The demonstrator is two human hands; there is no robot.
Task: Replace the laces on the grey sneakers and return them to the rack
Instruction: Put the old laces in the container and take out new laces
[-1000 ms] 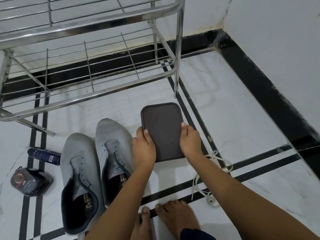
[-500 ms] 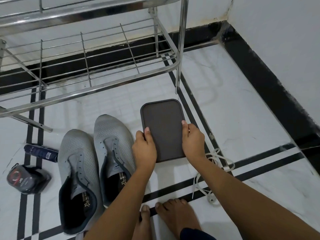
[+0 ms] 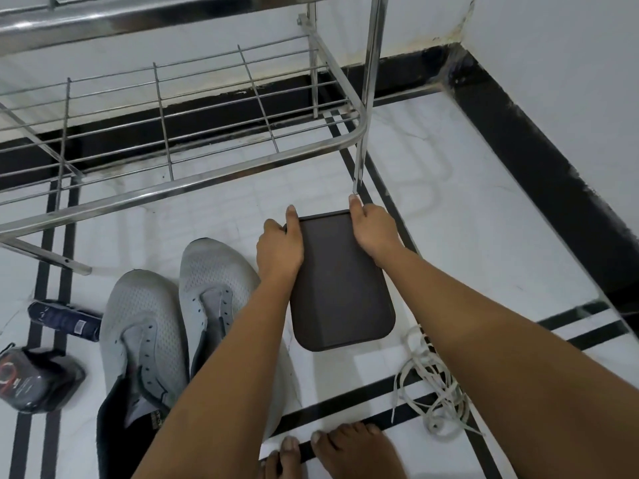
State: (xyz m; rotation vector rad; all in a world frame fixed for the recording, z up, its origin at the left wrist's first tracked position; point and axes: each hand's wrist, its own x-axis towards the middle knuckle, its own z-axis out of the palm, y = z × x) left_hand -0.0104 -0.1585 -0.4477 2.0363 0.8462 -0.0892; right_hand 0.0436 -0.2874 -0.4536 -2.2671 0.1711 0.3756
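Two grey sneakers (image 3: 148, 326) without laces lie side by side on the white floor at lower left. To their right lies a dark brown rectangular tray (image 3: 340, 288). My left hand (image 3: 280, 245) grips the tray's far left edge, and my right hand (image 3: 375, 229) grips its far right corner. A tangle of white laces (image 3: 432, 385) lies on the floor at the lower right, beside my right forearm. The steel shoe rack (image 3: 193, 133) stands just beyond, its lower shelf bare.
A dark blue tube (image 3: 65, 319) and a dark pouch with a red ring (image 3: 33, 382) lie left of the sneakers. My bare toes (image 3: 332, 451) show at the bottom. White walls with black skirting (image 3: 539, 160) close the corner at right.
Both hands have slid from the tray's near sides up to its far end. The view has shifted, so the tray and sneakers sit nearer.
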